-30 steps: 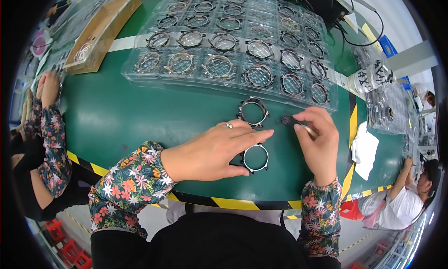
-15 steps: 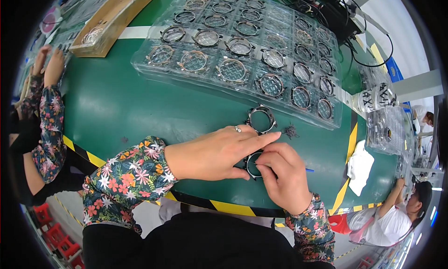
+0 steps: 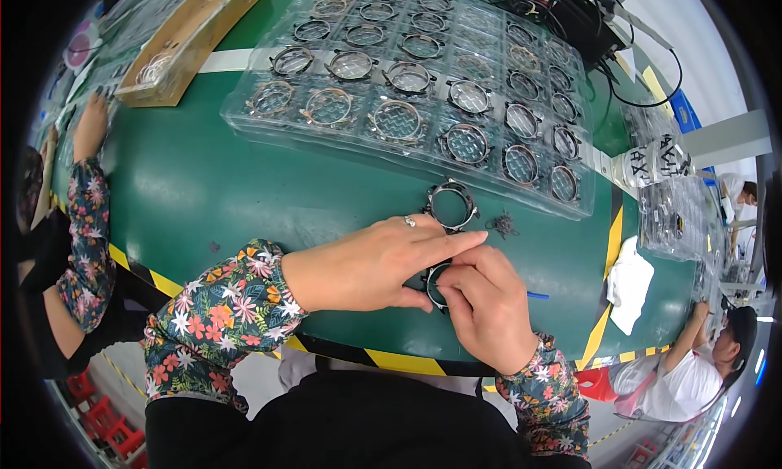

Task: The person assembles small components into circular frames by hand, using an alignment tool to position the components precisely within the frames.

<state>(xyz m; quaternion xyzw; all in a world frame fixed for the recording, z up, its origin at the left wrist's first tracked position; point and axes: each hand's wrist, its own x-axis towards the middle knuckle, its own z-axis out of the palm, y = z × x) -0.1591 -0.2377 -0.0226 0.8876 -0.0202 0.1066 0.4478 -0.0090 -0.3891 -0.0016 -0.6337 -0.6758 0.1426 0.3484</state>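
A round dark watch case (image 3: 432,290) stands between my two hands just above the green table. My left hand (image 3: 366,265), with a ring on one finger, has its thumb and fingers closed on the left and top of that case. My right hand (image 3: 490,310) pinches at the case's right side, and its fingertips hide part of the rim. Whether they also hold something small cannot be made out. Another dark watch case (image 3: 472,208) with lugs lies just beyond my left fingers. Beside it is a small pile of dark bits (image 3: 503,225).
Stacked clear plastic trays (image 3: 326,135) of watch cases fill the far side. A cardboard box (image 3: 179,70) sits far left, black cables (image 3: 599,50) far right. A white cloth (image 3: 629,290) and a thin blue stick (image 3: 537,295) lie right. Co-workers sit at both sides.
My right fingers have shifted slightly left over the watch case, covering more of its opening. My left hand keeps nearly the same hold. The co-worker's hands at left have moved apart.
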